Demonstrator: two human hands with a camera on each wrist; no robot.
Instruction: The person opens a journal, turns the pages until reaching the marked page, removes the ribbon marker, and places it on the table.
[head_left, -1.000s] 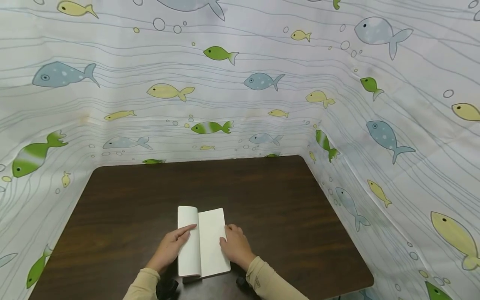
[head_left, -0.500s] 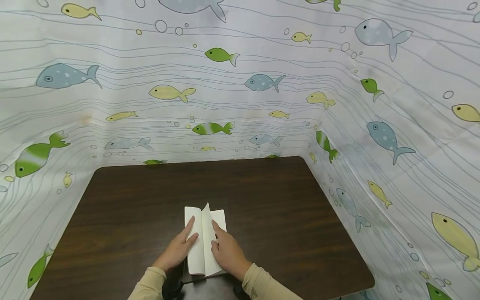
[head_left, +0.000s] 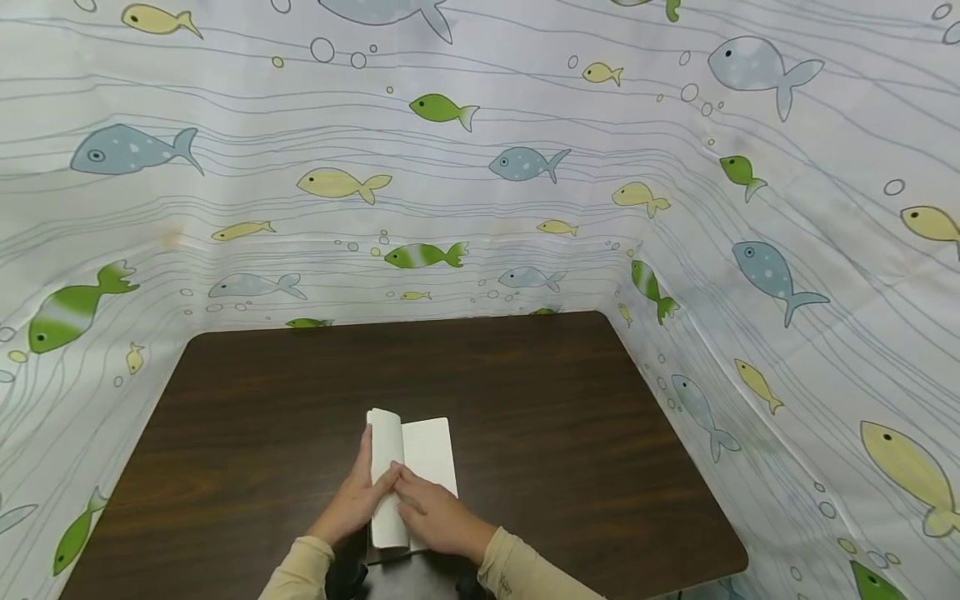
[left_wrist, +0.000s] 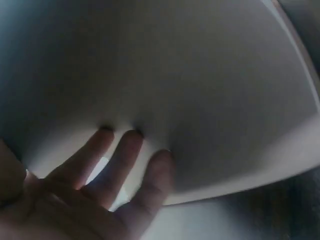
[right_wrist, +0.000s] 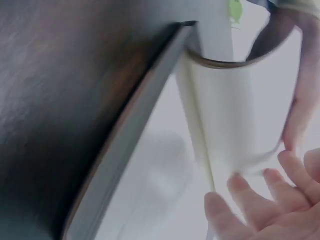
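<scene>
A notebook (head_left: 432, 450) lies spread on the near part of the table, its pages blank and white. The left-hand pages (head_left: 386, 450) stand up in a curve. My left hand (head_left: 347, 504) grips this raised side, thumb across the front, fingers behind; the left wrist view shows fingertips (left_wrist: 159, 167) against the back of it. My right hand (head_left: 446, 518) reaches across the right page, its extended fingers touching the curved pages beside my left thumb. From the right wrist, those fingers (right_wrist: 250, 200) meet the bent page's edge.
The dark wood-grain table (head_left: 525, 417) has rounded corners. White cloth (head_left: 450, 200) printed with fish encloses its back and sides. A dark object (head_left: 345, 577) sits by my left wrist, another (head_left: 471, 587) by my right.
A leaf standing up mid-notebook half a second ago now lies over with the left-hand pages. My right hand has moved left across the right page to my left thumb.
</scene>
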